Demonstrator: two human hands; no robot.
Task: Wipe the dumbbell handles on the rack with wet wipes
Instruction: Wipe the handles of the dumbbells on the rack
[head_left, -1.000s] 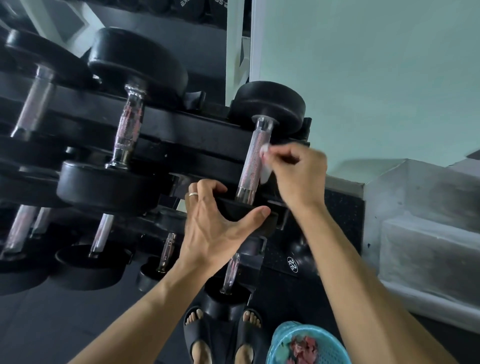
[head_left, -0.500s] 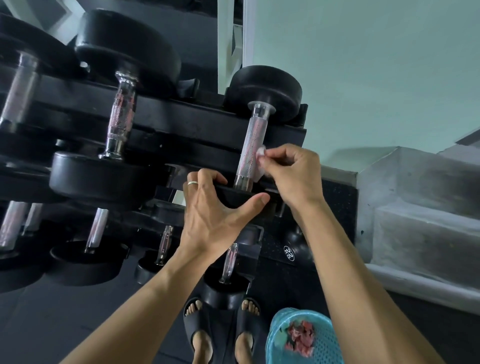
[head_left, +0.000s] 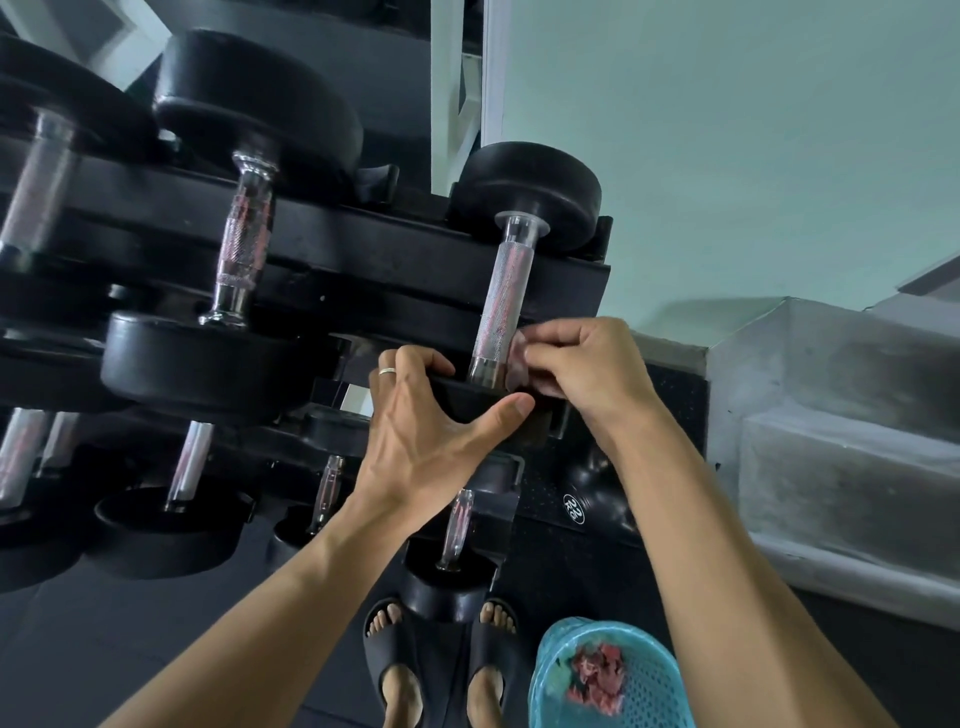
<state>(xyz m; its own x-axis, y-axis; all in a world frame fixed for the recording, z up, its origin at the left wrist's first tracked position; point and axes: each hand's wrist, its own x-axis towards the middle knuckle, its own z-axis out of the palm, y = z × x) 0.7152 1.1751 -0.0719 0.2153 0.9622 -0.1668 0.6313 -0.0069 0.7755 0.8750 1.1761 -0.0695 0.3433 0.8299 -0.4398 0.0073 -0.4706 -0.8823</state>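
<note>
A black dumbbell with a knurled chrome handle (head_left: 501, 304) lies at the right end of the top tier of the black rack (head_left: 395, 249). My left hand (head_left: 431, 431) grips the dumbbell's near black head, fingers over its top and thumb on its front edge. My right hand (head_left: 582, 371) pinches a small pinkish-white wet wipe (head_left: 519, 358) against the lower right side of the handle, just above the near head. Most of the wipe is hidden by my fingers.
More black dumbbells (head_left: 244, 244) fill the rack to the left and on the lower tiers. A turquoise basket (head_left: 649, 691) holding reddish scraps stands on the dark floor by my sandalled feet (head_left: 441, 670). A grey concrete ledge (head_left: 841, 415) and pale green wall are at the right.
My right hand has slid the wipe down the handle from near its upper part to its lower end. My left hand has kept its hold on the near head.
</note>
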